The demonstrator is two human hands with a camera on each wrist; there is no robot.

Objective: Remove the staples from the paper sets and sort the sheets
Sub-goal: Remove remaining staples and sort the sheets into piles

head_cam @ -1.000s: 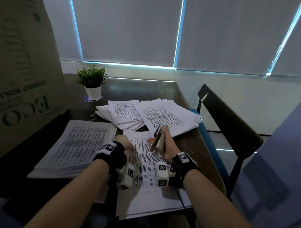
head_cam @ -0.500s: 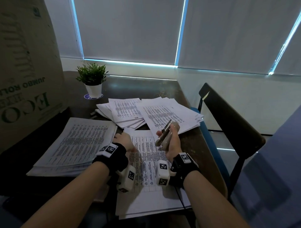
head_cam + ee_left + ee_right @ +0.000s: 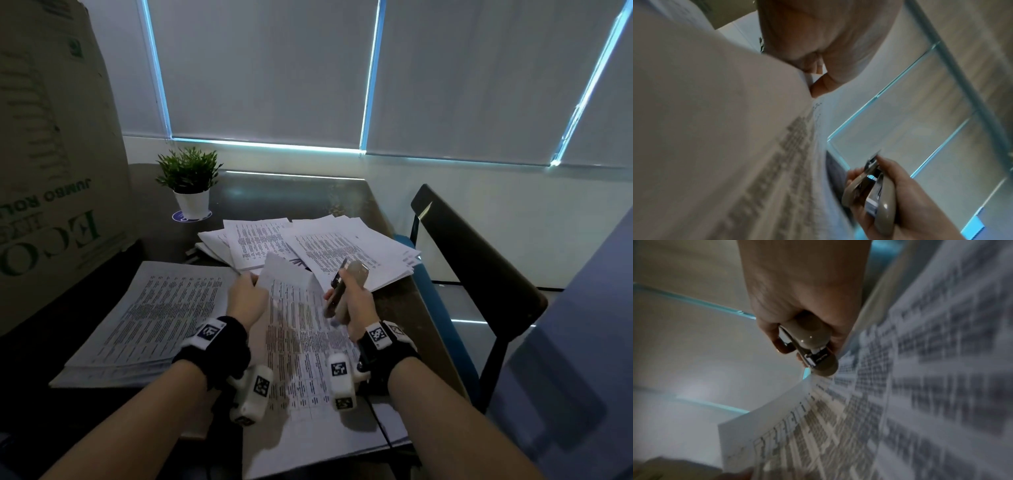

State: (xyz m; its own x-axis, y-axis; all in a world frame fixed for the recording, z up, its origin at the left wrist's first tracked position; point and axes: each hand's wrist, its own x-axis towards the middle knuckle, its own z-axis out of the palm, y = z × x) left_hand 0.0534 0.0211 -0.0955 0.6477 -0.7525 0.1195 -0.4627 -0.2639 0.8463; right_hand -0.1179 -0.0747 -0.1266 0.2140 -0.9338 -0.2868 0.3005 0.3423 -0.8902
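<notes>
A printed paper set [image 3: 301, 335] lies on the dark table [image 3: 394, 308] right in front of me. My left hand [image 3: 247, 297] pinches the far left corner of its top sheet [image 3: 287, 274], which curls up off the set. In the left wrist view that hand [image 3: 824, 53] grips the sheet [image 3: 735, 129] at its corner. My right hand [image 3: 352, 301] grips a beige staple remover [image 3: 346, 284] just right of the lifted sheet, its metal tip pointing away from me. The right wrist view shows this hand [image 3: 801, 305] closed round the staple remover [image 3: 813, 344] beside the sheet's edge.
A thick stack of printed sheets [image 3: 154, 315] lies to the left. Two fanned piles [image 3: 342, 253] sit behind the hands. A small potted plant [image 3: 190, 185] stands at the back, a big cardboard box [image 3: 51, 154] on the left, a dark chair [image 3: 472, 274] at the right.
My left hand has lifted the top sheet's far corner off the set. My right hand has drawn the staple remover up and slightly right, away from the paper.
</notes>
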